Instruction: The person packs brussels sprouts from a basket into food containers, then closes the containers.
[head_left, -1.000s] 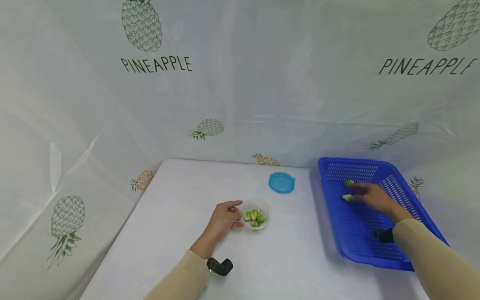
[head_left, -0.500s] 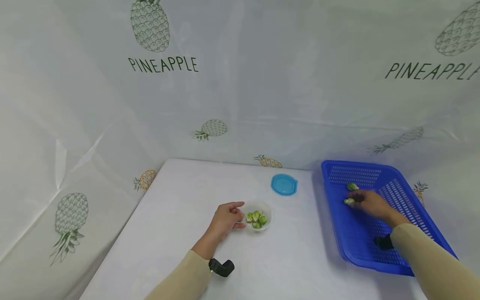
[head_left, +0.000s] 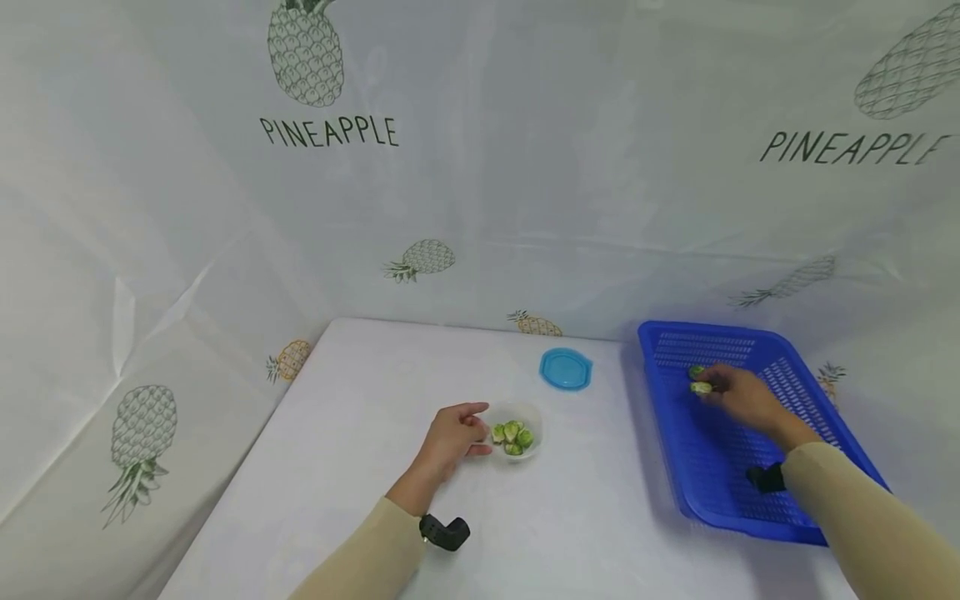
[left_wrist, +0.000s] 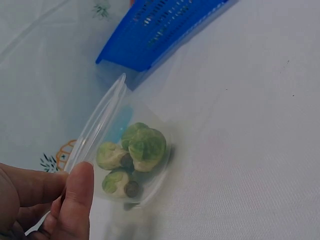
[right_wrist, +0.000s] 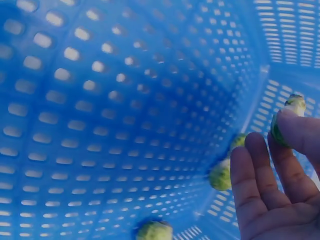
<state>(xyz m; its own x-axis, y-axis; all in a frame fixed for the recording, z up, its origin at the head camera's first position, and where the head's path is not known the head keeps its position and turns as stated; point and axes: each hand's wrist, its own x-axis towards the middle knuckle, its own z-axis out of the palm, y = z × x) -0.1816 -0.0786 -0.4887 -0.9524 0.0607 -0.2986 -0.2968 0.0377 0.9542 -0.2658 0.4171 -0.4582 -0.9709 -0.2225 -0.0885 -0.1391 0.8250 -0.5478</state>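
In the head view, my left hand (head_left: 452, 442) is at the left side of a small clear plastic bowl (head_left: 534, 421); its thumb and fingers pinch the rim of the bowl (left_wrist: 107, 107) in the left wrist view. Several Brussels sprouts (head_left: 513, 435) lie inside the bowl. My right hand (head_left: 746, 400) is over the blue basket (head_left: 678, 467), pinching one Brussels sprout (right_wrist: 287, 122) between thumb and index finger, the other fingers extended. Beyond those fingers, more Brussels sprouts (right_wrist: 220, 176) sit in the basket, with another sprout (right_wrist: 154, 231) at the lower edge of the right wrist view.
A round blue lid (head_left: 566, 369) lies on the white table (head_left: 390, 375) behind the bowl. The slotted basket stands at the table's right side, its walls rising around my right hand. A white pineapple-print sheet (head_left: 555, 167) hangs behind and along the left.
My right hand has picked up a Brussels sprout from the basket floor and raised it slightly. The left hand stays at the bowl. The head view has shifted a little.
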